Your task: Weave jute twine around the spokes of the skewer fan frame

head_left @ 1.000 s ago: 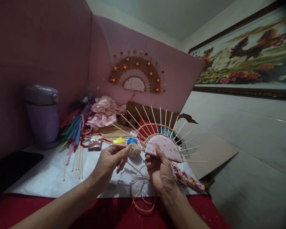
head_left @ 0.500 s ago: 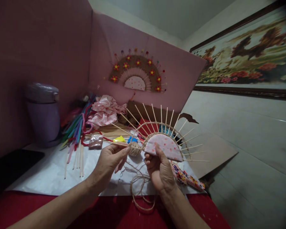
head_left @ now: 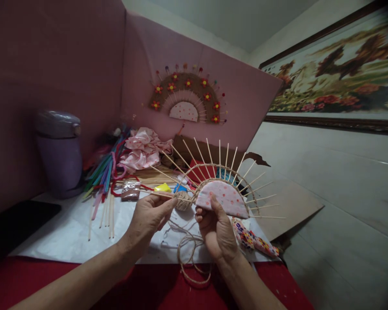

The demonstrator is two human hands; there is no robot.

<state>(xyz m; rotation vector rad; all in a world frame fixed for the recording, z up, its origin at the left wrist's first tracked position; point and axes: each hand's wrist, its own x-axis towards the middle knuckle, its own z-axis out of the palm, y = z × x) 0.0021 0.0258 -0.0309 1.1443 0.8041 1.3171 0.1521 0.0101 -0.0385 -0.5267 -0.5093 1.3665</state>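
My right hand (head_left: 218, 230) grips the lower edge of a half-round piece (head_left: 224, 200) covered in pink dotted fabric, thumb on its front. Thin wooden sticks (head_left: 208, 153) fan out from its curved edge, and a line of twine (head_left: 245, 174) arcs across them. At the left end, my left hand (head_left: 153, 213) is closed in a pinch around the lowest stick (head_left: 183, 198); whether twine is also between the fingers is hidden. A ball of twine (head_left: 183, 202) lies just behind that stick. Loops of loose twine (head_left: 195, 280) hang over the table's front edge between my wrists.
Pipe cleaners (head_left: 105, 172), crumpled pink fabric (head_left: 142, 148) and a purple flask (head_left: 60, 155) stand or lie to the left and back. A flower-decorated half-round piece (head_left: 189, 84) hangs on the pink board (head_left: 239, 94). Flower-patterned material (head_left: 254, 241) lies at right on the white sheet (head_left: 71, 241).
Both hands keep almost the same pose on the piece. The stick tips at the top have risen very slightly, and the whole view has shifted a little.
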